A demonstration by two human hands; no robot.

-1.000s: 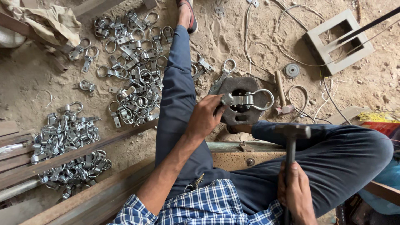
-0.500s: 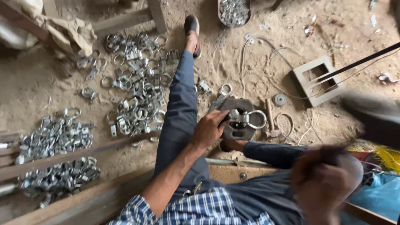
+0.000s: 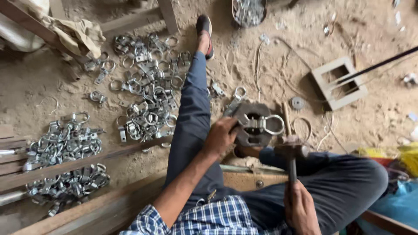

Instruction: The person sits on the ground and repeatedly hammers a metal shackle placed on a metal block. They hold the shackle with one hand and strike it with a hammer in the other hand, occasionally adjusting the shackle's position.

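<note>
- Down comes the hammer (image 3: 291, 153): half a second ago it was a raised blur, now its head sits at about 4 o'clock of the metal block (image 3: 254, 124), just beside the ring clamp (image 3: 265, 124) lying on it.
- Right hand (image 3: 300, 209) is wrapped tight round the handle.
- Left hand (image 3: 222, 135) hasn't budged, fingers curled onto the block's 9 o'clock edge.
- Looks like a strike just landing, so the clamp's mid-hammering.

Sandy floor (image 3: 52, 109) strewn with metal clamps (image 3: 148, 87) and wire (image 3: 261, 65).
</note>
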